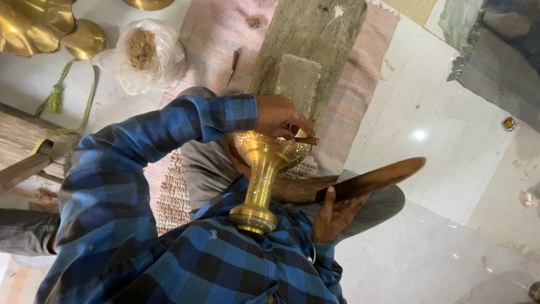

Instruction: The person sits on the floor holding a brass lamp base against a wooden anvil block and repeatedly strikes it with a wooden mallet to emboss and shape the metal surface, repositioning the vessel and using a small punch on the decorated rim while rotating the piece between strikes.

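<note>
Brass gleams at the far left, where finished-looking scalloped brass wares (34,22) sit on the floor (439,112) next to a green cord (56,98) and a clear plastic bag (143,53) with a brown lump inside. Moving right, a pink mat (214,34) carries a small loose tool (233,59) and a long wooden plank (315,28) with a grey stone block (297,79) on it. Now the centre: the brass goblet stand (264,169) lies tilted, its round foot pressed against the person's blue checked shirt, its bowl pointing away over the lap. The left hand (278,115) comes in over the bowl, fingers closed tight around a short chisel (306,138) whose tip meets the rim. Patterned chasing already shows on the band of the bowl facing the camera, and fine marks run down the stem, so a good share of the decoration looks done; how much of the far side is left I cannot tell. Further right, the right hand (337,211) wraps its fingers around the handle end of a dark wooden mallet (377,177), held off to the side, clear of the chisel.
</note>
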Demonstrator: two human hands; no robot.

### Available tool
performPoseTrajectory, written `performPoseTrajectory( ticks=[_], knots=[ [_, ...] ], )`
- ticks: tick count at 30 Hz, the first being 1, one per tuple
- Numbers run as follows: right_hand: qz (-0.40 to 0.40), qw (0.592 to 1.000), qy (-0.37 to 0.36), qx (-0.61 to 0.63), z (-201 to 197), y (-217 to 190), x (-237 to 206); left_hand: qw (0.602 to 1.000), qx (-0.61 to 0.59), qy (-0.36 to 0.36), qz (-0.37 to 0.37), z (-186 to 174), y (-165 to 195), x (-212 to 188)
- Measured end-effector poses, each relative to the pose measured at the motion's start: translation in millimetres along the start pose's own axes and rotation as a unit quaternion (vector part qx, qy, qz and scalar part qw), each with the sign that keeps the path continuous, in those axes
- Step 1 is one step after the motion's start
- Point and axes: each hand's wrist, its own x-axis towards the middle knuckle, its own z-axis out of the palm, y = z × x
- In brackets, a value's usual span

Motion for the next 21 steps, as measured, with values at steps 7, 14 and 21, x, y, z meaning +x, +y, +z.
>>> performPoseTrajectory(
  ticks=[7,14,21],
  knots=[
    [-0.125,0.967,-0.081,-0.208,-3.4,0.8,-3.9,1.0,0.014,-0.014,-0.005,3.5,-4.1,-3.0],
    [-0.108,0.977,-0.027,-0.18,-2.0,13.1,-9.7,1.0,0.017,-0.018,-0.001,0.9,-4.7,-3.5],
    [-0.079,0.994,-0.014,-0.073,-7.1,20.5,-16.1,0.999,0.019,-0.037,0.003,3.8,-6.1,-3.7]
  ],
)
